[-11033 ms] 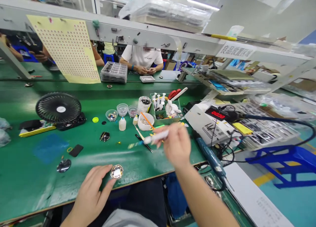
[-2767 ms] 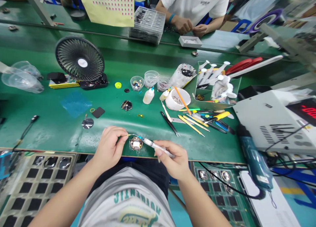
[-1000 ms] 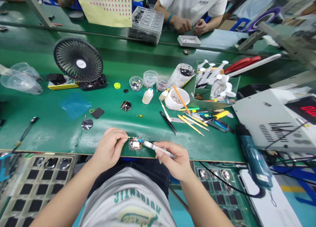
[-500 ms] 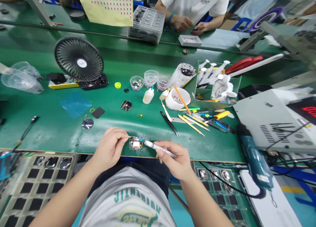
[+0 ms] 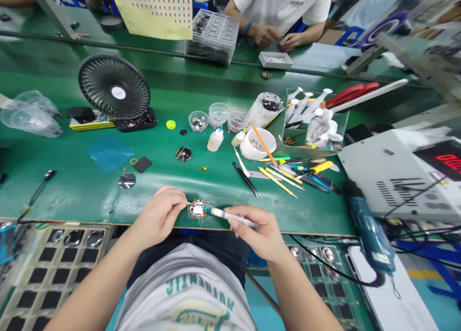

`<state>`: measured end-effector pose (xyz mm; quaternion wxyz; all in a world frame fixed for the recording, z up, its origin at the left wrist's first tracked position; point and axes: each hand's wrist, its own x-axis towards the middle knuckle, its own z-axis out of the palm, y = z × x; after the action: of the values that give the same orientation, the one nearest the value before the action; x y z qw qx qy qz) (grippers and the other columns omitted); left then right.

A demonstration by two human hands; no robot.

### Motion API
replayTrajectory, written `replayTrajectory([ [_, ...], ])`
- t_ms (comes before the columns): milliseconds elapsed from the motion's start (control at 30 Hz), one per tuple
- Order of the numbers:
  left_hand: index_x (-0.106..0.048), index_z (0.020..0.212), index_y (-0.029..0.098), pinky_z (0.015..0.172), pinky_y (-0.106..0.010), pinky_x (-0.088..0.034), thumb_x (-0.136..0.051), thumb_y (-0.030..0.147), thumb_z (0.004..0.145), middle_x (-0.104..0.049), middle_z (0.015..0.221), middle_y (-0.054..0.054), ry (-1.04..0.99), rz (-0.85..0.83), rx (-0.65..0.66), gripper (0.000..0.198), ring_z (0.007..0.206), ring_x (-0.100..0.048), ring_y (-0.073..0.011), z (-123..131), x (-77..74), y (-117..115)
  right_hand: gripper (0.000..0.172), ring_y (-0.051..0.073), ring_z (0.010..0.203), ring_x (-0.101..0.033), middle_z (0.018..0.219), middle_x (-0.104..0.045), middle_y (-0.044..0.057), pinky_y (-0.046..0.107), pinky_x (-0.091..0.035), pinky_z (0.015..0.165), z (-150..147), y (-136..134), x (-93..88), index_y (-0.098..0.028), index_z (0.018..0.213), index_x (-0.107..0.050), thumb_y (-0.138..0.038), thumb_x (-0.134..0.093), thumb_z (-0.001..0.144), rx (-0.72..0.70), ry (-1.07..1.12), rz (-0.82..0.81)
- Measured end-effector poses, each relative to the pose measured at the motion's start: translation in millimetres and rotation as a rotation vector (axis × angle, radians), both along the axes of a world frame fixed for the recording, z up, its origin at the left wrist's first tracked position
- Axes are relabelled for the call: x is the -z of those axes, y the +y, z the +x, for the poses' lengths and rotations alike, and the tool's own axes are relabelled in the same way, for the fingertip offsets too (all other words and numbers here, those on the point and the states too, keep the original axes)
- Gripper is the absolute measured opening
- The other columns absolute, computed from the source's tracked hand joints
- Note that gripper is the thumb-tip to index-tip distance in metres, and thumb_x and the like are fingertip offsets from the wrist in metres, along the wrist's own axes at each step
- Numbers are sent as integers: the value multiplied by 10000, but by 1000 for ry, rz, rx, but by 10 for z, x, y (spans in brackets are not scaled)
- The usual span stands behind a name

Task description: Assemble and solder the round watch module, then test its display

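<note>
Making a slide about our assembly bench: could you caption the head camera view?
Left hand and right hand holding a syringe meet at a round electronic module on a green workbench.

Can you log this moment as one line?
Left hand: thin tool | right hand: syringe | between: round module

Syringe point(image 5: 230, 217): clear glossy plastic. Thin pin point(image 5: 184, 204): gold-coloured, prob. metal. Round part point(image 5: 197, 209): shiny metal rim. Bench mat point(image 5: 72, 196): green, smooth, glossy, scuffed in spots. Fan point(image 5: 114, 87): matt blk plastic. Disc point(image 5: 127, 180): mirror-polished metal. Bowl point(image 5: 257, 144): white, smooth, glossy. Parts box point(image 5: 212, 36): clear plastic. Sheet point(image 5: 154, 14): matt yellow paper. T-shirt point(image 5: 187, 292): soft grey cloth w/ green print.
</note>
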<state>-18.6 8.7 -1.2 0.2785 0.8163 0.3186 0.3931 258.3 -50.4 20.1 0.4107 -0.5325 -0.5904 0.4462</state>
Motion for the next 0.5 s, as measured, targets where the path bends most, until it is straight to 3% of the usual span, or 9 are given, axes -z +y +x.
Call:
replayTrajectory([
  [167,-604,1068,235,882,-358,-542,-524,85,1004,-719,963,-50,61,-19,66,181,929,-670,-191,7,-30,4,219,146,582,-622,797,-789,80,242,-499,528,62,24,-54,-186,992,-837,-369,-744,916,-70,-34,31],
  [333,-600,1030,238,814,-310,-545,-507,113,1020,-719,914,-28,74,-44,84,156,869,-669,-171,21,-57,-7,211,143,611,-638,793,-782,69,228,-499,550,28,-3,-93,-183,1003,-820,-352,-713,936,-86,-62,45],
  [433,-630,1126,259,823,-314,-556,-537,177,1021,-751,975,-28,100,-38,18,162,916,-700,-184,17,-19,-50,231,126,605,-624,768,-761,52,217,-492,559,126,-44,-188,-172,994,-802,-377,-710,942,-104,-66,33],
  [500,-614,1267,267,875,-363,-565,-609,299,1002,-758,1124,-59,124,-35,-69,267,1029,-708,-230,11,48,-74,248,117,580,-605,742,-738,35,215,-481,543,306,-65,-282,-170,1002,-777,-403,-731,932,-40,-35,16],
])
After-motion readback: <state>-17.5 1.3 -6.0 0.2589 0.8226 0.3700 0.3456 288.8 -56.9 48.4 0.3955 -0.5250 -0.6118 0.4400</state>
